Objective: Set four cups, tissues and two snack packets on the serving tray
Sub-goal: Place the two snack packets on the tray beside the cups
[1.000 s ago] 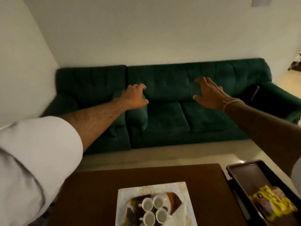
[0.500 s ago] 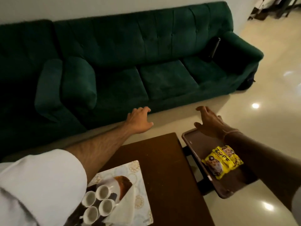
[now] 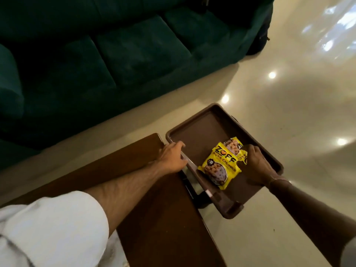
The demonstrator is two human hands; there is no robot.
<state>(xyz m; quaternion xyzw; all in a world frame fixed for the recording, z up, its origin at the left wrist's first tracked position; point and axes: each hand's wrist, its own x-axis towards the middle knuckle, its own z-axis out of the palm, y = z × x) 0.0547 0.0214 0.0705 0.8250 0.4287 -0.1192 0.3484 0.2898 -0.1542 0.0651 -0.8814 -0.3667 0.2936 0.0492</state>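
Observation:
A brown serving tray (image 3: pixel 202 132) stands just right of the dark wooden table (image 3: pixel 154 218). Two yellow snack packets lie in it: the front packet (image 3: pixel 219 166) is in full view, and the rear packet (image 3: pixel 232 144) is partly under my right hand. My left hand (image 3: pixel 172 157) is curled over the tray's left rim. My right hand (image 3: pixel 256 164) rests inside the tray near its right rim, with its fingers bent onto the rear packet. Whether it grips anything is unclear. The cups and tissues are out of view.
A dark green sofa (image 3: pixel 115 54) fills the upper left, with a strip of glossy pale floor (image 3: pixel 289 112) between it and the table. The tray's near end reaches past the table corner over the floor.
The view has tilted down and to the right, so the cups and tissues have left the frame. Both hands have dropped from in front of the sofa onto the tray, left at the rim, right on the packets.

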